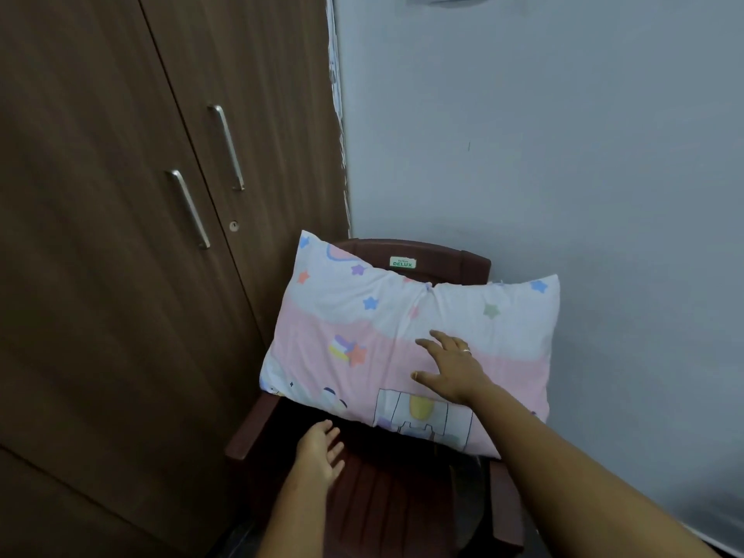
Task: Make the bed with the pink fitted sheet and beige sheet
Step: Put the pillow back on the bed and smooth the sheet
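Observation:
A pillow (362,336) in a pink and white case printed with stars and cartoon shapes leans against the back of a dark red plastic chair (386,489). My right hand (451,366) is spread open over the pillow's front, fingers apart, a ring on one finger. My left hand (320,451) hovers open, palm up, just below the pillow's lower left edge, over the chair seat. Neither hand grips anything. No bed or sheet is in view.
A brown wooden wardrobe (120,235) with two metal handles (189,209) and a keyhole stands to the left, close beside the chair. A pale grey wall (563,155) runs behind and to the right of the chair, forming a corner.

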